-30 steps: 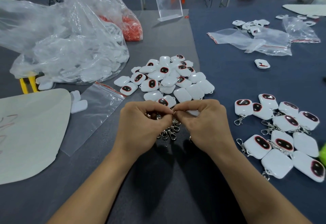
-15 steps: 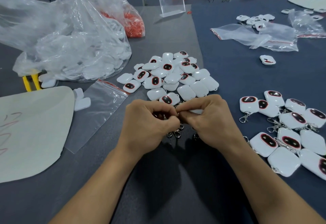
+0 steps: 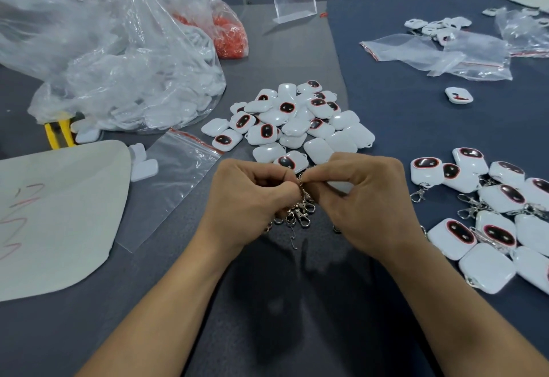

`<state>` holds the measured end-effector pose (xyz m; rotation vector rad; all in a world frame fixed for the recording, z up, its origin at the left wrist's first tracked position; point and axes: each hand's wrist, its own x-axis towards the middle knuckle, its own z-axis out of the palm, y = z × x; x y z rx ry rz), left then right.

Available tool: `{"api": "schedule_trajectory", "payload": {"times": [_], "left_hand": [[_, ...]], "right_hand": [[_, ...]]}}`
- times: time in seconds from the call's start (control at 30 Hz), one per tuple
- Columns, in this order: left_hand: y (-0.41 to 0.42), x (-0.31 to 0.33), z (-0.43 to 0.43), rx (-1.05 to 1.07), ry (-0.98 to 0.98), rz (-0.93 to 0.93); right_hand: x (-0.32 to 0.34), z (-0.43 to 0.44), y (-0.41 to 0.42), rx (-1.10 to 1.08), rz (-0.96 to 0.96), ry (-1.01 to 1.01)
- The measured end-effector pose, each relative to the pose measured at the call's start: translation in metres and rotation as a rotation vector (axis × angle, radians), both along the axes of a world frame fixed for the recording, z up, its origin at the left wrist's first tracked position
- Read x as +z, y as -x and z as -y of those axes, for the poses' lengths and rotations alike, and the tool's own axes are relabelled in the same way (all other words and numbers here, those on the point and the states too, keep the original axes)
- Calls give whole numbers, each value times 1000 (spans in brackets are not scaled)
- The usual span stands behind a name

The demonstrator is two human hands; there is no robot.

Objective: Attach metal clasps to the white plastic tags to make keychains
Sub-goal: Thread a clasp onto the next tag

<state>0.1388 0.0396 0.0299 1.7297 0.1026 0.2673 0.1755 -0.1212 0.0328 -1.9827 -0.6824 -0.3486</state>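
Comparing with a second ago: hardly any change. Both hands sit in the same spot, just on the near side of the tag pile (image 3: pixel 297 121), fingertips meeting. Only difference is a small gap between the hands, so the clasp (image 3: pixel 302 187) now shows. I read that as the ring still being worked through the tag's loop, with this join not finished.

- left hand (image 3: pixel 246 198): fingers curled, thumb and forefinger pinching the clasp at its top ring.
- right hand (image 3: pixel 365 198): fingers curled round a white tag (image 3: pixel 341 187), only an edge showing; thumb and forefinger tips press at the same ring. Can't tell if the ring is through yet, fingers hide it.
- Clasp orientation: long axis runs from pile side toward the person, ring end up at the fingertips, hook end hanging into the clasp heap (image 3: pixel 297 216), which lies just near-side of the pile under the hands.
- Tag orientation: can't tell, mostly hidden.
- finished keychains (image 3: pixel 490 213): right of the pile, well apart. The pile itself has no clasps, so plenty is left.
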Motion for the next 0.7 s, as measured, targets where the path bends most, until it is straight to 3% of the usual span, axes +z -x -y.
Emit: {"api": "schedule_trajectory", "payload": {"times": [0.17,0.27,0.4,0.5,0.63,0.7], "left_hand": [[-1,-1,1,168,-63,61],[-1,-5,-6,301,-431,148],[0,-11,-6,255,-919,95],[-4,-13,-3,213,-983,-13],[-5,-14,-6,133,-842,-25],[-5,-14,-8,103,-793,-13]], "right_hand": [[-5,-1,-10,-195,-441,-25],[-4,2,-15,-160,-632,-86],[-3,1,-13,129,-881,-258],[-4,8,-15,160,-823,-171],[-3,13,-18,-81,-477,90],[-4,13,-20,-152,-411,97]]}}
